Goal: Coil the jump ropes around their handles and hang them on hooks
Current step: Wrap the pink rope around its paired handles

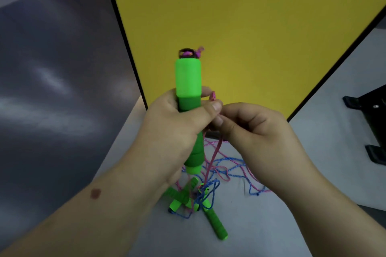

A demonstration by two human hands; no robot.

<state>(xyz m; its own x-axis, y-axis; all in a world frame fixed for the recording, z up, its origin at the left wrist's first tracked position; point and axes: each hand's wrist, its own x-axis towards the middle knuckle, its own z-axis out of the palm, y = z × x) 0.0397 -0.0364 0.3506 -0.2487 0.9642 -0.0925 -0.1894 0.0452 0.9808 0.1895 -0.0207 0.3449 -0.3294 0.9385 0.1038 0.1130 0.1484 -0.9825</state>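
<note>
My left hand [177, 123] grips a bright green jump rope handle [188, 78] upright in front of me, its top end showing a pink knot. Right beside it, my right hand [250, 129] pinches the pink rope [216, 150] against the handle's side. The pink rope hangs down from the pinch to the table. Below my hands, other green handles [215, 223] lie crossed on the grey table [261, 225], tangled with blue rope [236, 165] and more pink rope. No hooks are in view.
A yellow board [250, 27] with a black edge stands upright behind the handle. A dark wall or panel fills the left side. A black object [371, 123] sits at the table's right edge.
</note>
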